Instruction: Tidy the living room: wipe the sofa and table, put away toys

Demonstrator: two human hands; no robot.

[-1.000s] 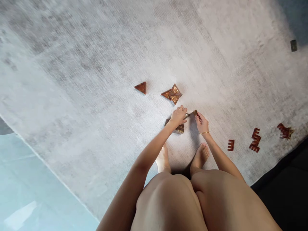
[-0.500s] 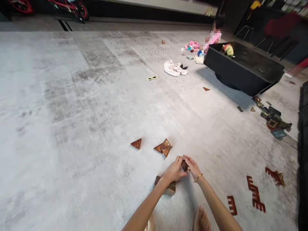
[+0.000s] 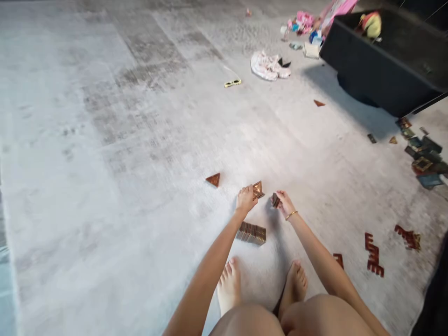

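Note:
My left hand (image 3: 246,199) is on the floor over the brown triangular tiles (image 3: 258,190), its fingers closed at their left side and partly hiding them. My right hand (image 3: 286,203), with a gold bangle at the wrist, grips a small stack of dark triangular tiles (image 3: 276,200) just to the right. Between my arms, nearer my feet, a long row of tiles (image 3: 252,233) stands on edge, pressed together. A single reddish-brown triangular tile (image 3: 213,179) lies apart, to the left of my left hand.
Red-brown comb-shaped pieces (image 3: 374,255) lie to my right. Farther off are a pile of mixed tiles (image 3: 425,158), a black tub-like container (image 3: 378,74), yellow sunglasses (image 3: 233,83), a pale cloth item (image 3: 268,66) and pink toys (image 3: 304,22). My bare feet (image 3: 230,284) are close below the row.
My hands, together around a tile before, have separated. The left has moved onto the triangular tiles on the floor; the right keeps hold of dark tiles. The view has tilted down.

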